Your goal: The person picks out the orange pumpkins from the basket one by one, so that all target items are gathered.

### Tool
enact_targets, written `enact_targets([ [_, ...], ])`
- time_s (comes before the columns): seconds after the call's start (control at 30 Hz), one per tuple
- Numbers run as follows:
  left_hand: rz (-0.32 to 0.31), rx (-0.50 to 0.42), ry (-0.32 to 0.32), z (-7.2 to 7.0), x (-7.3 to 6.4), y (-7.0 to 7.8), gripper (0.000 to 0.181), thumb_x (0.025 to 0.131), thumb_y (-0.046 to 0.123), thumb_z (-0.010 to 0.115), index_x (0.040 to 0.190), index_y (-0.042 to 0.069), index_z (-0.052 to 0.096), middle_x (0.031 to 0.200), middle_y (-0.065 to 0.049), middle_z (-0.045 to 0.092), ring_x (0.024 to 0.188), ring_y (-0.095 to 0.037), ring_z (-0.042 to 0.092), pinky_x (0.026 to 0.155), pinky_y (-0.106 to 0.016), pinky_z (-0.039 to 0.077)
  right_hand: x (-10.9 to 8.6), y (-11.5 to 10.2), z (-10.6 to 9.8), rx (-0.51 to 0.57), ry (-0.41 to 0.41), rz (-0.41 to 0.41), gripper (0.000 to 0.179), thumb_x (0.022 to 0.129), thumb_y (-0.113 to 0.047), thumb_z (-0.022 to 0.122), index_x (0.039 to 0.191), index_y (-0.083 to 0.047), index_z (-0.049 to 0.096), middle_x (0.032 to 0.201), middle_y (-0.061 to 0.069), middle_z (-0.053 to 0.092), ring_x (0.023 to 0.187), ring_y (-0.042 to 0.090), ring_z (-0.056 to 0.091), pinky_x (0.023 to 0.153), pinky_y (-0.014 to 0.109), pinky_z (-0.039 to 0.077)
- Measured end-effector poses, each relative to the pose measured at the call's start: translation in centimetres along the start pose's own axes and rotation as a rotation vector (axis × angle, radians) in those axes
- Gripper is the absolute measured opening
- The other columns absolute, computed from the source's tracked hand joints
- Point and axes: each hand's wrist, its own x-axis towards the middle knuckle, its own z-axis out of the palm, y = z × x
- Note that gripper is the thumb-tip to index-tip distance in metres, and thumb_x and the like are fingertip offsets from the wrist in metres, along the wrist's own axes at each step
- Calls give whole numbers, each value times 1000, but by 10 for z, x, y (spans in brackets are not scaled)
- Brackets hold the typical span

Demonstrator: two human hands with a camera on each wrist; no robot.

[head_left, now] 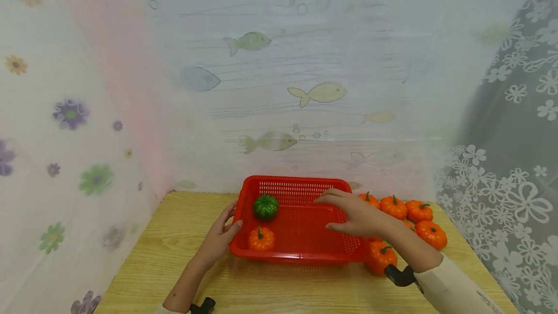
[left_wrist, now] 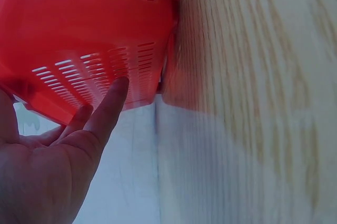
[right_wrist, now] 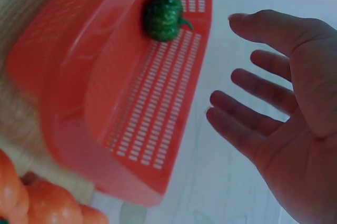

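A red plastic basket (head_left: 301, 257) with slotted walls stands on the wooden table. Inside it, on the left, are a green pumpkin (head_left: 266, 207) and a small orange pumpkin (head_left: 261, 240). My left hand (head_left: 216, 236) holds the basket's left side, thumb at the rim and fingers against the slotted outer wall. In the left wrist view those fingers (left_wrist: 108, 110) lie nearly straight along the wall. Over the basket's right part hovers my right hand (head_left: 355, 214), its fingers spread and nothing in them. The right wrist view shows that hand (right_wrist: 284, 108) apart from the basket.
Several orange pumpkins (head_left: 431, 234) lie on the table right of the basket, one of them (head_left: 380, 257) close against its right front corner. A sheet printed with fish (head_left: 270, 140) hangs behind the table (head_left: 183, 217). Flowered curtains flank both sides.
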Motion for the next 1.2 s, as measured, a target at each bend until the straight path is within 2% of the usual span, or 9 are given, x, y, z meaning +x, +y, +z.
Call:
enact_targets([
  [0.3,14,3,9,1,-7,-1,64,110,27,61,168,23,31,163,-17,42,135,-45,59,94,-48,62,36,-14,7,-27,-166,-47,67,95,-21,82,155,-23,53,159,2,48,148,29,44,115,54,47],
  [0.47,5,-2,14,3,-12,0,64,111,27,60,167,22,31,163,-17,41,136,-45,58,95,-49,61,55,-26,16,-54,-223,-147,65,96,-19,81,154,-26,54,157,-4,48,144,20,47,114,44,49],
  [0.63,6,-3,13,5,-13,2,64,111,27,61,167,24,31,163,-16,41,135,-45,59,96,-50,61,73,-38,28,-98,-290,-231,62,95,-18,83,151,-27,58,152,-3,51,140,15,50,115,34,48],
  [0.8,7,-6,10,6,-15,2,64,110,28,61,167,24,31,164,-16,41,136,-46,58,97,-51,61,88,-48,41,-168,-364,-282,64,92,-15,85,150,-32,61,150,-3,53,140,15,51,114,31,48],
  [1.0,21,-7,2,6,-18,1,64,111,26,59,168,23,30,163,-17,41,135,-46,58,97,-48,61,102,-58,53,-214,-442,-324,68,92,-14,85,152,-33,59,154,-2,50,141,17,50,114,31,47],
  [1.2,39,-8,-19,6,-19,3,64,112,27,57,168,22,28,163,-18,40,135,-46,58,97,-48,61,112,-61,66,-244,-512,-314,71,91,-16,86,153,-37,58,157,-2,48,139,15,50,114,31,48],
])
